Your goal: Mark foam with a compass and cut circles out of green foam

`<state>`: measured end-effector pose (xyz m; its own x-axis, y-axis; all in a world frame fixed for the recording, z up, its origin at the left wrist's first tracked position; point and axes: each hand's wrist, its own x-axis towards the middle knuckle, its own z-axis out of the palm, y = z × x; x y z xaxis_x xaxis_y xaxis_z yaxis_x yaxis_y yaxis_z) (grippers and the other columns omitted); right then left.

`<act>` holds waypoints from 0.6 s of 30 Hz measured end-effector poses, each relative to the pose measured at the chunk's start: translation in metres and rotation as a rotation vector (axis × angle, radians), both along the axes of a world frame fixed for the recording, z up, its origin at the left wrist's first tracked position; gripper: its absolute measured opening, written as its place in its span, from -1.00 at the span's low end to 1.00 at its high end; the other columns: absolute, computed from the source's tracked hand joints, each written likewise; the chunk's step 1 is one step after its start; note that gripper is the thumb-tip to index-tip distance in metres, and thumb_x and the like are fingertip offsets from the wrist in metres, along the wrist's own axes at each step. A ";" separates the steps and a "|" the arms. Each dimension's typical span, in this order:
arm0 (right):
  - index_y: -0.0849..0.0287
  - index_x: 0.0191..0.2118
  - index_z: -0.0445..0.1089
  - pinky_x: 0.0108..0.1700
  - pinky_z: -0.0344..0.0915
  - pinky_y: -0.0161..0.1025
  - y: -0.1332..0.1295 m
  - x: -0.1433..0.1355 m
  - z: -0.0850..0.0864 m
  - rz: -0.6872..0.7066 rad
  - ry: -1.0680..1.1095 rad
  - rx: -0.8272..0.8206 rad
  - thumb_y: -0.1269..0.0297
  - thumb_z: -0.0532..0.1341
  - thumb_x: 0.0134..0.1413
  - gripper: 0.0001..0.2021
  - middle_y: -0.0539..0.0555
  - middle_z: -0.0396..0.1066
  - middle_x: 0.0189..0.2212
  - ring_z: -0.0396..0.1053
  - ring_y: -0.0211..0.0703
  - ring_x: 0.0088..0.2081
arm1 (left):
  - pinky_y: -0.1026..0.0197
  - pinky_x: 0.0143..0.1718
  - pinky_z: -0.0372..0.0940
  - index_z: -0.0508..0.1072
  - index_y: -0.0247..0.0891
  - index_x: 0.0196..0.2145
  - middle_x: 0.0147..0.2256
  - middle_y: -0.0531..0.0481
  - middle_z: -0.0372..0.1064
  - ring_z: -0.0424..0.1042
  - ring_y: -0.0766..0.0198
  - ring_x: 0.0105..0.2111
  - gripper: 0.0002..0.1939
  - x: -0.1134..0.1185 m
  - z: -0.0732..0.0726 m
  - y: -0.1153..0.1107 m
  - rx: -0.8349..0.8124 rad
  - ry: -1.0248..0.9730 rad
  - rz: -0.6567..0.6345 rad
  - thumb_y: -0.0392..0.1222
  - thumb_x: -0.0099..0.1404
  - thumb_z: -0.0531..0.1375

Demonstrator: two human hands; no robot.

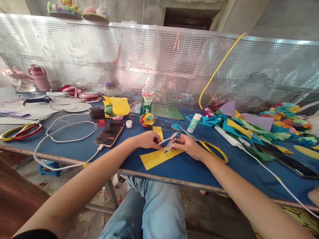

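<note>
A yellow paper strip [155, 160] lies near the front edge of the blue table. My right hand [186, 144] is closed on a blue and white compass-like tool [171, 145], whose tip meets the strip. Close by on the left, my left hand [149, 139] is closed, its fingertips at a thin white part beside the tool; whether it grips that part is hard to make out. Another yellow paper piece [158, 132] lies behind my left hand. Yellow-handled scissors [216, 152] rest just right of my right hand, and a glue stick [194, 123] stands behind it.
A phone [112, 134] with a white cable and red-yellow scissors [25, 131] lie left. A bottle [147, 99] and a colorful paper ball [148, 120] stand behind my hands. Paper pieces [239, 127] and a black object [289, 161] lie right, before a perforated metal screen [159, 59].
</note>
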<state>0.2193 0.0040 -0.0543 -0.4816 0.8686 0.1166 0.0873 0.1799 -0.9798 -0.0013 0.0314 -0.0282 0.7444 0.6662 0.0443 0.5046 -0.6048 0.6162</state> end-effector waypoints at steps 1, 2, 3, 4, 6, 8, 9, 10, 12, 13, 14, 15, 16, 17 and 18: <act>0.14 -0.28 0.23 -0.23 0.39 -0.19 0.000 0.000 0.000 0.002 -0.002 -0.003 0.19 0.32 -0.10 -0.70 0.04 0.49 -0.34 0.47 -0.19 -0.34 | 0.32 -0.56 -0.03 0.42 -0.34 -0.53 -0.62 0.14 0.19 0.10 0.43 -0.59 -0.57 0.000 0.000 0.000 -0.004 0.000 0.001 0.16 -0.01 0.26; 0.14 -0.29 0.22 -0.23 0.39 -0.20 -0.001 0.000 0.001 0.003 -0.003 -0.007 0.19 0.32 -0.10 -0.70 0.04 0.49 -0.34 0.46 -0.19 -0.34 | 0.32 -0.56 -0.03 0.42 -0.34 -0.53 -0.62 0.14 0.18 0.10 0.43 -0.60 -0.58 0.000 0.000 0.000 -0.008 0.000 0.001 0.15 -0.01 0.26; 0.14 -0.29 0.22 -0.23 0.39 -0.20 -0.001 0.000 0.001 0.001 -0.004 -0.010 0.19 0.32 -0.10 -0.70 0.04 0.49 -0.34 0.46 -0.20 -0.35 | 0.32 -0.56 -0.03 0.41 -0.33 -0.53 -0.62 0.14 0.18 0.10 0.43 -0.60 -0.59 0.000 0.000 0.000 -0.010 0.001 0.002 0.14 0.00 0.26; 0.14 -0.29 0.22 -0.23 0.39 -0.19 -0.001 0.000 0.001 -0.001 -0.004 -0.014 0.19 0.32 -0.10 -0.70 0.04 0.49 -0.34 0.46 -0.19 -0.34 | 0.32 -0.56 -0.03 0.41 -0.33 -0.53 -0.62 0.14 0.18 0.10 0.44 -0.60 -0.59 0.000 0.000 0.000 -0.012 0.001 0.002 0.14 0.00 0.26; 0.14 -0.29 0.22 -0.22 0.39 -0.17 -0.002 0.000 0.001 -0.003 -0.007 -0.019 0.19 0.33 -0.10 -0.70 0.05 0.50 -0.33 0.47 -0.17 -0.33 | 0.32 -0.56 -0.04 0.41 -0.33 -0.54 -0.62 0.14 0.18 0.09 0.44 -0.60 -0.60 0.000 0.000 0.000 -0.011 0.001 0.003 0.12 0.00 0.26; 0.13 -0.30 0.22 -0.21 0.39 -0.16 -0.002 0.000 0.001 0.002 -0.009 -0.021 0.18 0.32 -0.10 -0.70 0.06 0.50 -0.32 0.47 -0.16 -0.32 | 0.32 -0.57 -0.04 0.41 -0.33 -0.54 -0.62 0.15 0.18 0.09 0.44 -0.60 -0.61 0.000 0.000 0.000 -0.010 0.002 0.003 0.11 -0.01 0.27; 0.14 -0.30 0.22 -0.20 0.39 -0.16 -0.002 0.000 0.001 0.007 -0.011 -0.020 0.18 0.32 -0.10 -0.70 0.06 0.50 -0.32 0.47 -0.16 -0.32 | 0.32 -0.57 -0.04 0.41 -0.33 -0.54 -0.62 0.15 0.18 0.10 0.44 -0.60 -0.61 0.000 0.000 0.001 -0.009 0.002 0.003 0.11 -0.02 0.28; 0.14 -0.30 0.22 -0.20 0.39 -0.15 -0.001 0.000 0.001 0.012 -0.015 -0.019 0.18 0.32 -0.10 -0.70 0.06 0.50 -0.32 0.47 -0.15 -0.31 | 0.32 -0.57 -0.04 0.41 -0.33 -0.54 -0.62 0.15 0.18 0.10 0.43 -0.60 -0.62 0.000 0.000 0.001 -0.009 0.003 0.003 0.10 -0.02 0.28; 0.14 -0.31 0.22 -0.20 0.40 -0.15 -0.001 0.000 0.001 0.017 -0.021 -0.019 0.18 0.33 -0.10 -0.70 0.07 0.50 -0.32 0.47 -0.15 -0.31 | 0.32 -0.56 -0.03 0.41 -0.33 -0.54 -0.62 0.14 0.19 0.11 0.43 -0.59 -0.63 0.000 0.000 0.001 -0.008 0.007 0.006 0.09 -0.02 0.28; 0.14 -0.30 0.22 -0.20 0.40 -0.14 -0.001 0.000 0.000 0.017 -0.022 -0.018 0.18 0.33 -0.11 -0.70 0.07 0.50 -0.33 0.48 -0.14 -0.32 | 0.32 -0.56 -0.03 0.41 -0.33 -0.54 -0.61 0.14 0.19 0.12 0.43 -0.59 -0.63 0.000 0.000 0.000 -0.007 0.009 0.008 0.09 -0.01 0.28; 0.14 -0.30 0.22 -0.20 0.39 -0.14 -0.001 0.000 0.000 0.014 -0.020 -0.017 0.18 0.33 -0.11 -0.69 0.07 0.50 -0.33 0.48 -0.14 -0.32 | 0.32 -0.55 -0.03 0.41 -0.33 -0.54 -0.61 0.14 0.20 0.12 0.42 -0.59 -0.64 0.000 0.001 0.000 -0.005 0.012 0.009 0.08 -0.01 0.28; 0.14 -0.29 0.22 -0.20 0.39 -0.15 0.000 0.000 0.000 0.009 -0.016 -0.015 0.18 0.33 -0.10 -0.69 0.06 0.50 -0.32 0.48 -0.14 -0.32 | 0.32 -0.55 -0.02 0.40 -0.32 -0.54 -0.61 0.14 0.20 0.12 0.42 -0.59 -0.64 0.000 0.001 0.000 -0.002 0.013 0.012 0.08 0.00 0.28; 0.14 -0.27 0.22 -0.20 0.39 -0.15 0.000 -0.001 0.000 0.005 -0.011 -0.012 0.18 0.32 -0.10 -0.69 0.06 0.50 -0.32 0.48 -0.14 -0.31 | 0.32 -0.55 -0.02 0.40 -0.32 -0.54 -0.61 0.14 0.20 0.12 0.42 -0.59 -0.64 0.000 0.001 0.000 0.001 0.014 0.014 0.07 0.00 0.27; 0.14 -0.26 0.22 -0.20 0.39 -0.15 0.000 -0.001 0.000 0.004 -0.006 -0.008 0.18 0.32 -0.10 -0.68 0.06 0.50 -0.32 0.48 -0.14 -0.31 | 0.32 -0.55 -0.02 0.40 -0.32 -0.54 -0.61 0.14 0.20 0.12 0.42 -0.59 -0.64 0.000 0.001 -0.001 0.004 0.015 0.015 0.08 0.00 0.27; 0.14 -0.26 0.22 -0.20 0.38 -0.16 0.000 -0.001 0.000 0.006 -0.002 -0.007 0.18 0.32 -0.10 -0.68 0.06 0.50 -0.32 0.48 -0.15 -0.31 | 0.32 -0.54 -0.02 0.40 -0.33 -0.53 -0.60 0.14 0.20 0.12 0.42 -0.58 -0.64 0.000 0.001 -0.001 0.006 0.016 0.015 0.08 0.00 0.27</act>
<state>0.2185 0.0039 -0.0543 -0.4867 0.8667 0.1097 0.0885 0.1739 -0.9808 -0.0011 0.0305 -0.0275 0.7349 0.6772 0.0368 0.5232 -0.6006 0.6046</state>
